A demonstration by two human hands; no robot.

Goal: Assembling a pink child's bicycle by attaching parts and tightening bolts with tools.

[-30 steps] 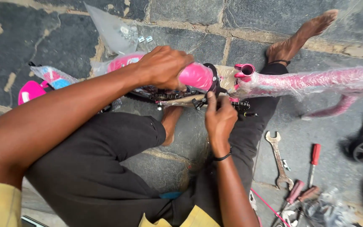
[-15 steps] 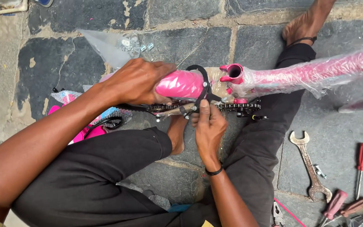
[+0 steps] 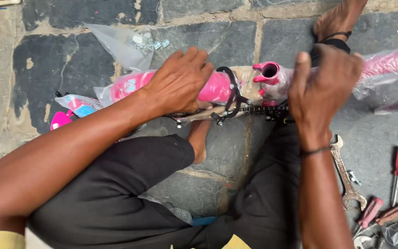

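Note:
A pink bicycle frame (image 3: pixel 217 87) wrapped in clear plastic lies across my lap on the stone floor, with a black chain (image 3: pixel 263 110) and a black brake caliper (image 3: pixel 231 94) on it. My left hand (image 3: pixel 178 80) presses down on the frame's left part, fingers spread over it. My right hand (image 3: pixel 323 90) is raised above the frame's right part, near the open pink seat tube (image 3: pixel 269 71), fingers loosely curled; nothing shows in it.
A silver open-ended spanner (image 3: pixel 344 173) lies at my right knee. Red-handled screwdrivers (image 3: pixel 397 173) and other small tools sit at the lower right. A clear bag of small metal parts (image 3: pixel 130 44) lies beyond the frame. More pink parts (image 3: pixel 63 117) are at the left.
My right hand has left the chain area under the frame and lifted up to the right, over the seat tube. The left hand stays on the frame. The view has shifted.

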